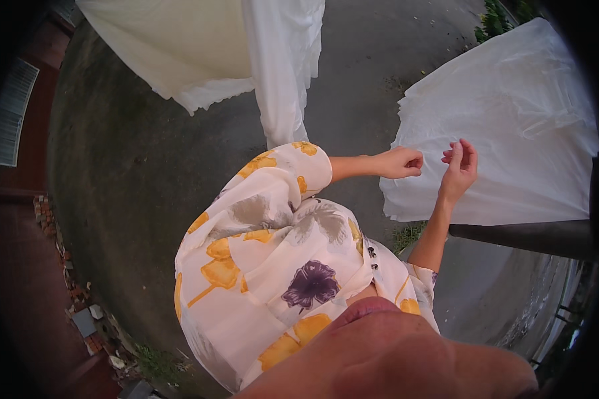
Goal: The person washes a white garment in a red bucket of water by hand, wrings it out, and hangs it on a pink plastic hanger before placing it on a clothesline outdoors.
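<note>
My left hand (402,162) reaches to the right with its fingers curled in, and no object shows in it. Just beyond it, my right hand (459,167) is raised with bent fingers and thumb apart, holding nothing visible. Behind both hands spreads a wrinkled white cloth (499,124) with a frayed left edge; whether either hand touches it cannot be told. A second pale cloth (179,45) hangs at the top left, beside a narrow white hanging length of fabric (282,75) that comes down close to my left sleeve.
A dark bar or beam (524,237) runs below the right cloth. Grey ground (154,149) lies beneath. Along the left stand a reddish wall (10,234) with a pale barred window (12,114), bricks and rubble (85,321). Green plants (494,22) grow at the top right.
</note>
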Action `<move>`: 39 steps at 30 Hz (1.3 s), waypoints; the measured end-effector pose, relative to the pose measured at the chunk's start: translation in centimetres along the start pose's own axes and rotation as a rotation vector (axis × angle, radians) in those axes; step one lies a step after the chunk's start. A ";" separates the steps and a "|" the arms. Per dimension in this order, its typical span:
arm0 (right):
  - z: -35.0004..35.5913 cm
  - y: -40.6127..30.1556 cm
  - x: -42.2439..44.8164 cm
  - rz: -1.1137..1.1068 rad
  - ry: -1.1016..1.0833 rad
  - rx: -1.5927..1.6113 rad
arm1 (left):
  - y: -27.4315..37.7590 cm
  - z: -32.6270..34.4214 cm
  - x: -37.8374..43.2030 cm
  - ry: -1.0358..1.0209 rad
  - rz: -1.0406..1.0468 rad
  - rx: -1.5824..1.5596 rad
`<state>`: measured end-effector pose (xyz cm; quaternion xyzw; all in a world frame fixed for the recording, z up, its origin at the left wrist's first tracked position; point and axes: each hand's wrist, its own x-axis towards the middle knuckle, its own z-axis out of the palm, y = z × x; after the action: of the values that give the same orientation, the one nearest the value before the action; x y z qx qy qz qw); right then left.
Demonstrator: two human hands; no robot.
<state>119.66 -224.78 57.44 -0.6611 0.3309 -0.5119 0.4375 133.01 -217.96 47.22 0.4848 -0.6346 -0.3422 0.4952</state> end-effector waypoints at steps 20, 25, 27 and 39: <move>35.1 2.8 -21.0 0.464 -0.629 0.260 | -20.7 -16.7 -49.3 1.425 -1.027 -0.700; 41.6 4.2 -24.9 0.524 -0.773 0.187 | -33.9 -28.6 -48.8 1.408 -0.898 -0.929; 44.1 7.8 -27.0 0.599 -0.877 0.138 | -39.9 -33.9 -48.1 1.540 -0.749 -1.099; 45.6 18.8 -34.0 1.186 -0.751 0.025 | -54.4 -51.4 -39.1 1.674 -0.042 -1.133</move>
<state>155.22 -191.23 22.79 -0.4961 0.4562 0.0722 0.7352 198.95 -194.34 0.06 0.2735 0.1815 -0.1516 0.9324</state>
